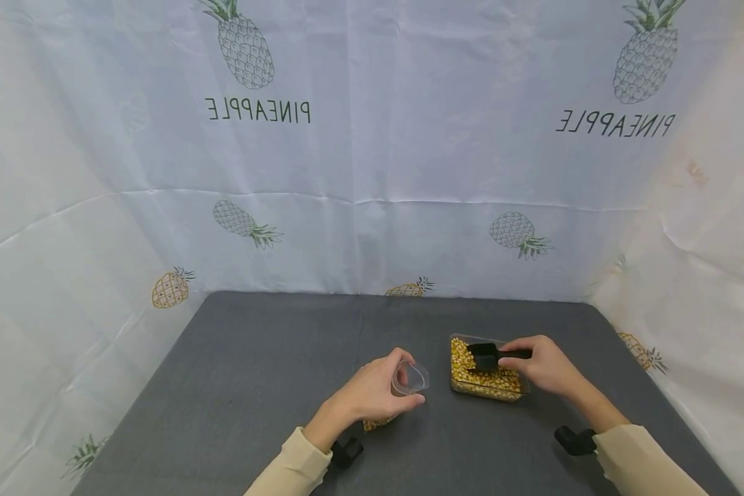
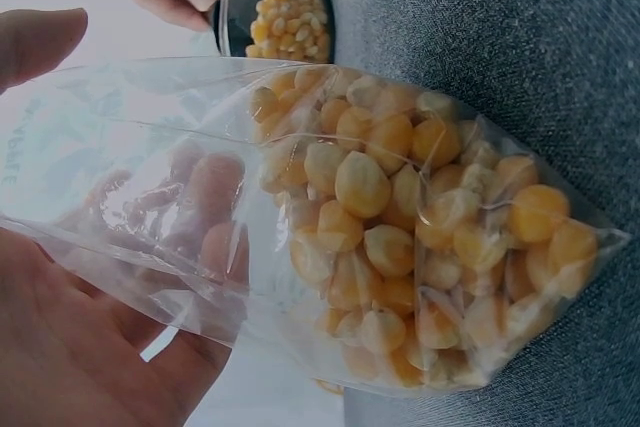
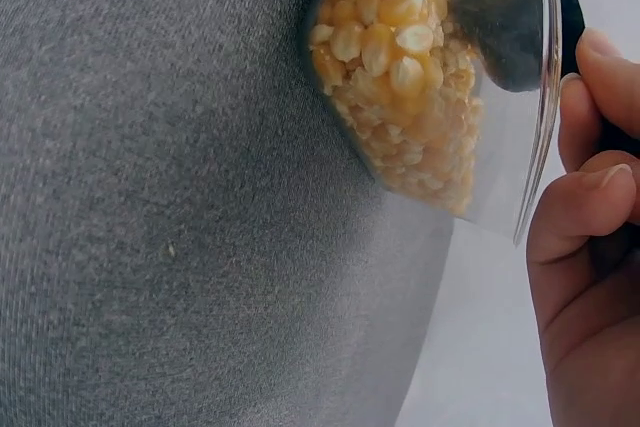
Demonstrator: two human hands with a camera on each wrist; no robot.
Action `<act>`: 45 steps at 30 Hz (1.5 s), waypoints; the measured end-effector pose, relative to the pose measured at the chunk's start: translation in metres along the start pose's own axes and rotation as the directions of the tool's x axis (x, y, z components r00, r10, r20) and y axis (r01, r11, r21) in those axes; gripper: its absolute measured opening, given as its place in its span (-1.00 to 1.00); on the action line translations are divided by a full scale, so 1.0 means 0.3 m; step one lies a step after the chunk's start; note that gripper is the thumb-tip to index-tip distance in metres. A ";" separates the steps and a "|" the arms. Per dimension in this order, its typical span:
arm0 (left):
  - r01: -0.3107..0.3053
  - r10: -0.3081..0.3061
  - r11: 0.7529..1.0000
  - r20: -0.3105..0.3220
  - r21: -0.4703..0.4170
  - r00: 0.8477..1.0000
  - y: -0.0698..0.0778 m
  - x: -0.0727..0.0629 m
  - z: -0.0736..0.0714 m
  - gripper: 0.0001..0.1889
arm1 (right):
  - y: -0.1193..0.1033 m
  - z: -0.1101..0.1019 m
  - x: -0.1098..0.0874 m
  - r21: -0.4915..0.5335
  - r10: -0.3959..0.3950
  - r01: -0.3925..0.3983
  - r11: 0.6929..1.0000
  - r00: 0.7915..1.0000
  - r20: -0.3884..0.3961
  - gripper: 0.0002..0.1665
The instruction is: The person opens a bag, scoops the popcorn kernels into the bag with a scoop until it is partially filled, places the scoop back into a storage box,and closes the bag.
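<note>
A clear plastic bag (image 2: 420, 217) stands on the table, its lower part filled with yellow corn kernels. My left hand (image 1: 372, 389) curls round its upper part, thumb on one side and fingers on the other, and the mouth is spread wide. To the right, a clear rectangular container (image 1: 486, 393) holds more corn kernels (image 1: 461, 358). A black scoop (image 1: 485, 357) lies with its blade in these kernels. My right hand (image 1: 548, 365) grips the scoop's handle over the container's right rim. Kernels partly hide the blade in the right wrist view.
A dark grey cloth-covered table (image 1: 254, 365) lies under everything. White curtains (image 1: 372, 158) printed with pineapples hang behind it and along both sides. Black wrist devices (image 1: 575, 441) sit under both forearms, close above the tabletop.
</note>
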State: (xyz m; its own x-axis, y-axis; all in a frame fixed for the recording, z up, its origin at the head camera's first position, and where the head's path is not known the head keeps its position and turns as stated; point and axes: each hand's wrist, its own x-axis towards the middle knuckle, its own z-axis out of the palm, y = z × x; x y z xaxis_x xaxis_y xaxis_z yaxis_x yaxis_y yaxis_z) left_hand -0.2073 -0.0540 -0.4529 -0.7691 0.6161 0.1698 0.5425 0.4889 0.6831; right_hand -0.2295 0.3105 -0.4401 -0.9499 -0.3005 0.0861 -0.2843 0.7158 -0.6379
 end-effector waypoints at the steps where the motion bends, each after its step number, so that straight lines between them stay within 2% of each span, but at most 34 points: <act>1: 0.000 0.000 1.000 0.000 -0.001 1.000 0.000 0.000 0.000 -0.41 | -0.002 0.002 0.001 -0.001 0.003 -0.003 1.000 1.000 0.003 -0.57; 12: -0.008 0.008 1.000 0.002 -0.001 1.000 0.002 -0.001 0.000 -0.42 | -0.018 0.019 0.006 0.043 0.014 -0.015 0.999 1.000 0.028 -0.55; 20: -0.006 0.006 1.000 0.003 -0.003 1.000 0.000 -0.002 0.000 -0.42 | 0.003 0.028 -0.007 0.037 0.007 -0.005 0.999 0.999 -0.041 -0.56; 29: 0.004 -0.003 1.000 0.006 -0.004 1.000 0.000 -0.002 -0.001 -0.41 | 0.026 0.016 -0.031 0.093 0.044 -0.036 0.995 0.996 -0.078 -0.57; 39: 0.008 -0.007 1.000 0.019 -0.026 1.000 0.003 -0.001 -0.002 -0.40 | 0.054 0.000 -0.064 0.247 0.089 -0.072 0.966 0.994 -0.058 -0.50; 45: 0.006 -0.006 1.000 0.019 -0.022 1.000 0.002 -0.001 -0.002 -0.40 | 0.058 -0.004 -0.083 0.304 0.091 -0.066 0.950 0.994 -0.068 -0.48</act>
State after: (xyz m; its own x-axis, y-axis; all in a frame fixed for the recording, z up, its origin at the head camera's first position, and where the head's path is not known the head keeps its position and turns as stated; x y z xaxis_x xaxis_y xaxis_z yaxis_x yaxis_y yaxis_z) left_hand -0.2069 -0.0542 -0.4522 -0.7656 0.6251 0.1520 0.5301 0.4792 0.6995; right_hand -0.2110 0.3312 -0.4525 -0.9784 -0.1906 0.0796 -0.1678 0.5083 -0.8447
